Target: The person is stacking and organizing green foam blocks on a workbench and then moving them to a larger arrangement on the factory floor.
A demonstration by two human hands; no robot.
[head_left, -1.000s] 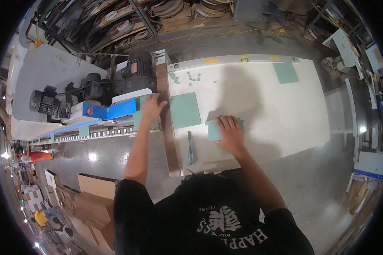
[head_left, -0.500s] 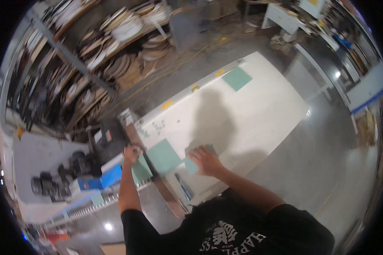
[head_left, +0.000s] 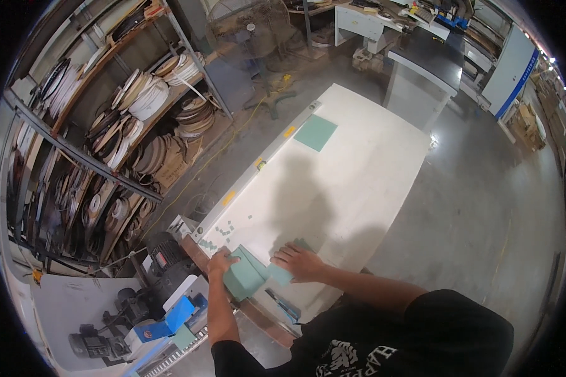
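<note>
My left hand pinches the corner of a thin green square panel. This panel lies partly over a second green panel at the near left end of the white table. Across another green piece rests my right hand, palm down with its fingers spread; the hand hides most of that piece. A slim dark and blue hand tool lies near the table's front edge. Several small green scraps are scattered beyond my left hand.
Another green panel lies at the table's far end, beside a fence rail. Machinery with black motors and a blue guard stands at the left. Shelves of coiled edging strips rise at the back left.
My left hand has brought a green panel from the machine side, rightward onto the panel on the table. My right hand stays on its green piece. The whole view has shifted.
</note>
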